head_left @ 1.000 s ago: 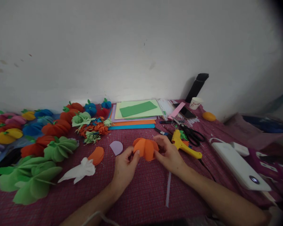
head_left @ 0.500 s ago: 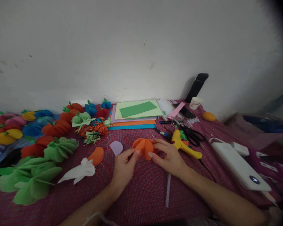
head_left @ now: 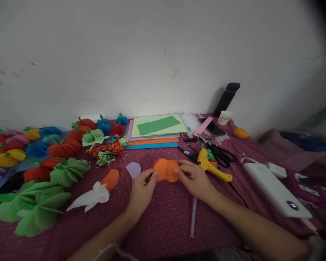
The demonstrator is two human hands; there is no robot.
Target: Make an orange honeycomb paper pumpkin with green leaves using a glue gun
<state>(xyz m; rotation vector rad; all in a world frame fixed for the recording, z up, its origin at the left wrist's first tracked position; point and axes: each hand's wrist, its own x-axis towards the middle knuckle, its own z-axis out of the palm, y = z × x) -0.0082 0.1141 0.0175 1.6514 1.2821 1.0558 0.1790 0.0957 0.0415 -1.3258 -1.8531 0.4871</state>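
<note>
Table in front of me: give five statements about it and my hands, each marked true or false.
1. Your left hand and right hand both hold the orange paper shape. True.
2. The right hand holds the scissors. False: the scissors lie on the table.
3. A green strip lies on the paper stack. True.
4. The glue gun is blue. False: the glue gun is yellow.
5. The paper cup stands right of the stack. True.

I see the paper (head_left: 167, 170) as bright orange, rounded leaves layered together, two broad lobes facing me with an upright crease between them. More edges show behind at the upper left. I have it spread, pinched at its sides between left hand (head_left: 143, 186) and right hand (head_left: 194, 177).
</note>
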